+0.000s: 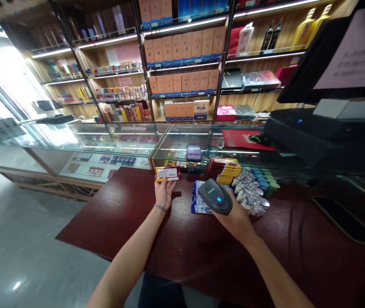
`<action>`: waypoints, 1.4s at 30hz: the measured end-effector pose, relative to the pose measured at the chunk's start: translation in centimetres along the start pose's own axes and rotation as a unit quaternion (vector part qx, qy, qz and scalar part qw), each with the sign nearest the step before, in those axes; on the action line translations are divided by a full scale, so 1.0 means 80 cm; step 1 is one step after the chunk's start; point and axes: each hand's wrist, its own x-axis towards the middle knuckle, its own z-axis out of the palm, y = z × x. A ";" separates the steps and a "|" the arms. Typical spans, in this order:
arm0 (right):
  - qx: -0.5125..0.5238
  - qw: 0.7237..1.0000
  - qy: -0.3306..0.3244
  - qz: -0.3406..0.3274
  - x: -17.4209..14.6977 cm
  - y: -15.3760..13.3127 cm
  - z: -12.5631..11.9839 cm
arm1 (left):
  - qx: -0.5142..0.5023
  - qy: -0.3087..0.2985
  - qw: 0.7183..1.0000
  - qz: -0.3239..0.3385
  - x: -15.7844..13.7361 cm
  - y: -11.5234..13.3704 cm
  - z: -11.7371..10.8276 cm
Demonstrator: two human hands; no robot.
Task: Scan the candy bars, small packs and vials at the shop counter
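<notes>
My left hand (pixel 164 194) grips a red and yellow packet (pixel 168 173) from below, with its pale label and barcode turned toward me. In my right hand (pixel 235 218) is a black barcode scanner (pixel 215 196) with a small blue light on top. Its head points left and forward, toward the packet but apart from it. Under and behind the scanner lie blue and white packets (pixel 197 201), partly hidden by it. Right beside them, stacked red and yellow packets (pixel 229 172) stand next to several clear containers with silvery lids (pixel 249 199).
Blue and green lidded containers (pixel 267 177) stand beyond the clear ones on the dark red tabletop (pixel 121 209). A phone (pixel 345 219) lies at right, below a black monitor (pixel 336 55). Behind runs a glass display counter (pixel 121 141) holding a small square device (pixel 194 152).
</notes>
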 end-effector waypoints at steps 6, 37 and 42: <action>-0.072 0.991 -0.098 -0.047 -0.012 -0.005 0.011 | -0.023 0.019 0.999 -0.019 0.004 -0.004 -0.007; -0.054 0.997 -0.043 -0.032 -0.010 0.016 0.005 | 0.787 -0.064 0.561 0.247 0.071 0.109 -0.109; -0.053 0.997 -0.039 -0.033 -0.011 0.022 0.006 | 0.827 -0.138 0.501 0.214 0.092 0.110 -0.120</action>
